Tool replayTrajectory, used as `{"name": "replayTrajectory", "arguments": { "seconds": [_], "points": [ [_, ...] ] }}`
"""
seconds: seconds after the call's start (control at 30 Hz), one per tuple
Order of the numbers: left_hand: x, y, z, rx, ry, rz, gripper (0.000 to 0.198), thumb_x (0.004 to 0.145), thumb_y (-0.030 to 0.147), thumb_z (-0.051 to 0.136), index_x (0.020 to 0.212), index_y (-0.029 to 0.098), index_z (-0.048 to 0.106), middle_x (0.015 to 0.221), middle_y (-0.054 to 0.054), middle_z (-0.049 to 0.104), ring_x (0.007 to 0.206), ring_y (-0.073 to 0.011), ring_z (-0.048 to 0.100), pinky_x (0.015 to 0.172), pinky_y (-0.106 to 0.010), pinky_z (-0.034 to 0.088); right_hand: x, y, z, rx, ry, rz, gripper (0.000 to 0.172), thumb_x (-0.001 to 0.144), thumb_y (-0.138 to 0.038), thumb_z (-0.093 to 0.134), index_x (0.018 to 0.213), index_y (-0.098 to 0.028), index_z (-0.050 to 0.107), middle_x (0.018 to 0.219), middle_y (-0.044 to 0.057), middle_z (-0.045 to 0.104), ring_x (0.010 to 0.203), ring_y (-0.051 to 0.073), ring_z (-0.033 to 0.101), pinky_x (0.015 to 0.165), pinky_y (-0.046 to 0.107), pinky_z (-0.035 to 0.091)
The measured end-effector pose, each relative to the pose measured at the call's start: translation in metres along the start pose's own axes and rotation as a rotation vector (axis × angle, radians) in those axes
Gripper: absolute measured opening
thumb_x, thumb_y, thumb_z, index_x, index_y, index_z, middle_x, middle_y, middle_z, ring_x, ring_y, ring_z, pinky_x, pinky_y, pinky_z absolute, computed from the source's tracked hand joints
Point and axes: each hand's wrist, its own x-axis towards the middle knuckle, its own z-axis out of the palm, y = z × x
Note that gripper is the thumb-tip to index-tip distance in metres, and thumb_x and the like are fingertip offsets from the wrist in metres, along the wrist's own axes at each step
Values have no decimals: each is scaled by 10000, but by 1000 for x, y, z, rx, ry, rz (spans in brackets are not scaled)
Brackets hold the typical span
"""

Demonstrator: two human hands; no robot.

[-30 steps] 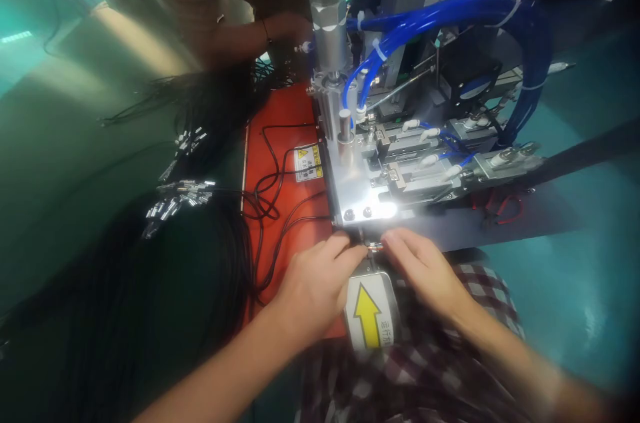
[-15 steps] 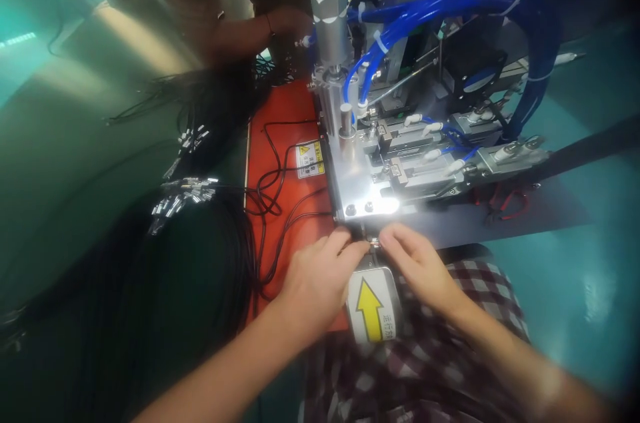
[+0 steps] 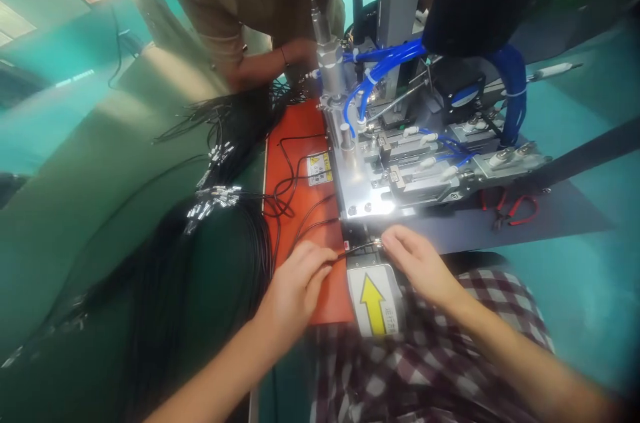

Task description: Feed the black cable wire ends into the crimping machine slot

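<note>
My left hand (image 3: 295,286) pinches a thin black cable (image 3: 356,249) over the orange mat (image 3: 295,163). The cable runs right to my right hand (image 3: 417,263), whose fingertips pinch its small metal connector end (image 3: 379,243) just in front of the metal machine (image 3: 395,156). Both hands sit above a plate with a yellow arrow label (image 3: 374,303).
A large bundle of black cables with metal tips (image 3: 210,200) lies left of the mat. Blue air hoses (image 3: 385,63) loop over the machine. Red-handled pliers (image 3: 515,210) lie at the right. Another person's arm (image 3: 270,63) reaches in behind the machine.
My left hand has drawn back to the left along the cable, away from the right hand, which stays at the connector. The camera view has tilted up and pulled back slightly.
</note>
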Motion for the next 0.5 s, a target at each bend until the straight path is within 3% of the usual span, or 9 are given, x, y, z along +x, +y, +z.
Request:
{"name": "replayTrajectory", "arguments": {
  "seconds": [0.2,0.37,0.5],
  "points": [
    [16,-9,-5,529,-79,250,294,901,49,361,1006,138,621,889,-68,664,738,-146,631,574,-218,486,-1,0,-1,-34,4,8,339,900,-426,462,641,-214,413,590,-54,349,539,114,320,505,250,304],
    [12,7,7,696,-8,256,296,876,18,379,944,107,654,985,-143,683,769,-222,616,598,-322,482,-1,1,-1,-38,5,13,317,908,-392,451,650,-211,425,590,-57,347,534,112,314,504,249,300],
    [-7,19,24,833,57,220,404,814,-50,333,1111,5,601,1059,-207,666,835,-256,617,681,-371,533,0,2,0,-29,9,10,333,899,-418,467,642,-212,419,592,-53,354,535,112,318,501,250,305]
  ]
}}
